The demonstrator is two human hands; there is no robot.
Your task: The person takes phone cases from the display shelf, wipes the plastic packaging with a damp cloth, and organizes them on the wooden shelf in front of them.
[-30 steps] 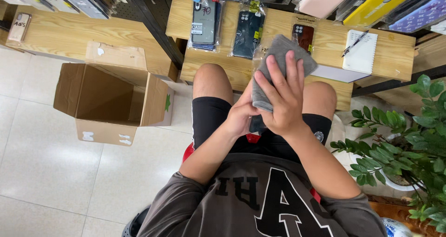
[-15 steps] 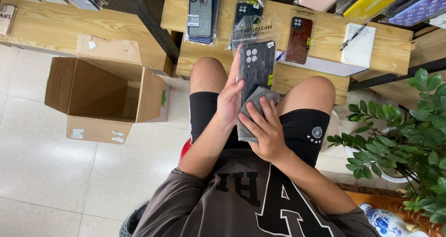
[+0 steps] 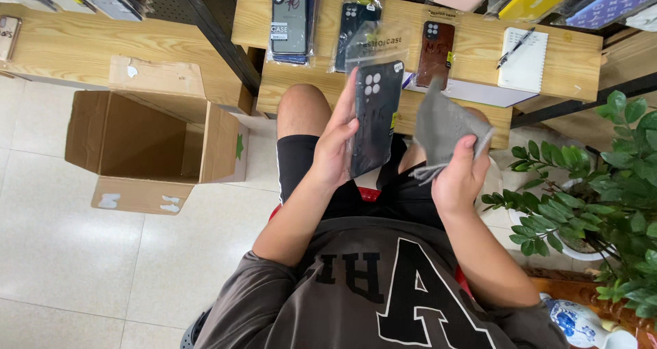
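I hold a phone case in one hand and a cloth in the other.

The wooden desk [image 3: 472, 48] is in front of my knees, with more packed phone cases [image 3: 291, 24] lying on it beside a white notebook [image 3: 523, 60] with a pen. An open cardboard box [image 3: 147, 147] sits on the floor to my left, and a green plant [image 3: 602, 178] is on my right. My left hand [image 3: 335, 147] has its fingers [image 3: 348, 109] wrapped around the edge of a black phone case [image 3: 376, 116] in clear wrap, held upright over my lap. My right hand [image 3: 462, 178] pinches a grey cloth [image 3: 441, 126] just beside the case, not touching it.
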